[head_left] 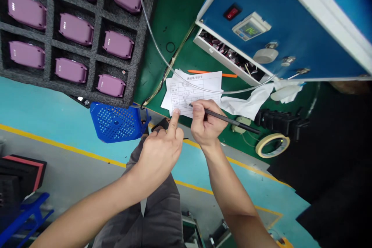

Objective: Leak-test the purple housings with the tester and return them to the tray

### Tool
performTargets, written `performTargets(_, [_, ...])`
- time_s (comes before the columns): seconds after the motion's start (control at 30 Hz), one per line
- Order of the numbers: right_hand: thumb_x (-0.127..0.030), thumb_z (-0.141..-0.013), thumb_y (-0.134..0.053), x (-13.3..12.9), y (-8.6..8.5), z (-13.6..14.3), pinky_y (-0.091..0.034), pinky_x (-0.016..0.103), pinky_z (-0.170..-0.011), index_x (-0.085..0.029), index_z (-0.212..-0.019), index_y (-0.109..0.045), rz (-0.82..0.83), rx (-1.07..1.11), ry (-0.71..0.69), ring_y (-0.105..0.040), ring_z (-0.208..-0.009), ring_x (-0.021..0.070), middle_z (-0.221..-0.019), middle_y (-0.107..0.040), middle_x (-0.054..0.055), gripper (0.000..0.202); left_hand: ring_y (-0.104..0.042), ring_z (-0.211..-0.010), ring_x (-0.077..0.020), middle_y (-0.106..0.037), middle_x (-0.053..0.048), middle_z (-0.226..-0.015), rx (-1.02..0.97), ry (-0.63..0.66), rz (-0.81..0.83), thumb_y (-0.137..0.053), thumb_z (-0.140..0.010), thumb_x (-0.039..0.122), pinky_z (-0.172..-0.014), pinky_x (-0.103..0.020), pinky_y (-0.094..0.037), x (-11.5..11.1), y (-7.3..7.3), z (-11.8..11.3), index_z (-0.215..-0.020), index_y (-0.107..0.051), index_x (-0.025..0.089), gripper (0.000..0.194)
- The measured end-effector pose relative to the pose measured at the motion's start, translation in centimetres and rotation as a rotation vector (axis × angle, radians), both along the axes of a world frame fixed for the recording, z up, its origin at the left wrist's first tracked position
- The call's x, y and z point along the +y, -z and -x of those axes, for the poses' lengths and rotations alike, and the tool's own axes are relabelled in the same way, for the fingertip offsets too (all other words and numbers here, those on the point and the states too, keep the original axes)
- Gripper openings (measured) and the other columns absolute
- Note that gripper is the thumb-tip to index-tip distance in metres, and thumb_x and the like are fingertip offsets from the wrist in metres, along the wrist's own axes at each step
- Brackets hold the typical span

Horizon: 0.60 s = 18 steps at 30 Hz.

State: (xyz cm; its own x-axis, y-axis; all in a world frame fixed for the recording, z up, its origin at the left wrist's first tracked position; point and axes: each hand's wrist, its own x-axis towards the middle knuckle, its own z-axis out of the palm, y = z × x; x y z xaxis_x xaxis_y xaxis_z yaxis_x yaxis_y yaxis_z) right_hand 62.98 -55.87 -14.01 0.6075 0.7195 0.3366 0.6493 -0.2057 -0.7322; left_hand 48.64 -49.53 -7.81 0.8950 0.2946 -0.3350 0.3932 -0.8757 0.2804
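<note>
My right hand [207, 122] is shut on a dark pen [232, 121], its tip at a printed form [193, 89] with handwritten entries in its table. The form lies on top of other white sheets on the green bench. My left hand [162, 143] rests the tip of its stretched index finger on the form's lower edge, with the other fingers partly curled and nothing held. A clear tube [158, 48] arcs across the form. Behind the form's top edge lies an orange stick [229, 75], partly covered.
A black foam tray [99, 19] of purple watch-shaped cases stands at left. The blue machine [290, 19] has a parts drawer [229, 60]. To the right are crumpled white cloths [247, 102], a tape roll [273, 145] and black parts [279, 120]. A blue stool [116, 122] stands below the bench.
</note>
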Motion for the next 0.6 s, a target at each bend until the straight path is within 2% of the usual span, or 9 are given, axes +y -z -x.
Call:
performTargets(0.17, [-0.017, -0.097, -0.054, 0.06, -0.22, -0.18, -0.050, 0.030, -0.064, -0.022, -0.091, -0.064, 0.019, -0.008, -0.038, -0.064, -0.070, 0.0157, -0.076, -0.066, 0.001, 0.013, -0.062, -0.060, -0.0217, -0.038, -0.021, -0.158, -0.011, 0.010, -0.008, -0.046, -0.092, 0.010, -0.050, -0.040, -0.050, -0.04, 0.13, 0.10, -0.087, -0.058, 0.015, 0.014])
performTargets(0.6, [-0.022, -0.098, -0.051, 0.24, -0.40, -0.11, -0.051, 0.031, -0.061, -0.022, -0.085, -0.064, 0.022, 0.035, 0.024, -0.062, -0.065, 0.0157, -0.072, -0.065, 0.001, 0.018, -0.064, -0.062, -0.0211, -0.036, -0.017, -0.160, 0.012, -0.003, 0.003, -0.046, -0.092, 0.010, -0.051, -0.039, -0.050, -0.04, 0.14, 0.11, -0.089, -0.061, 0.016, 0.016])
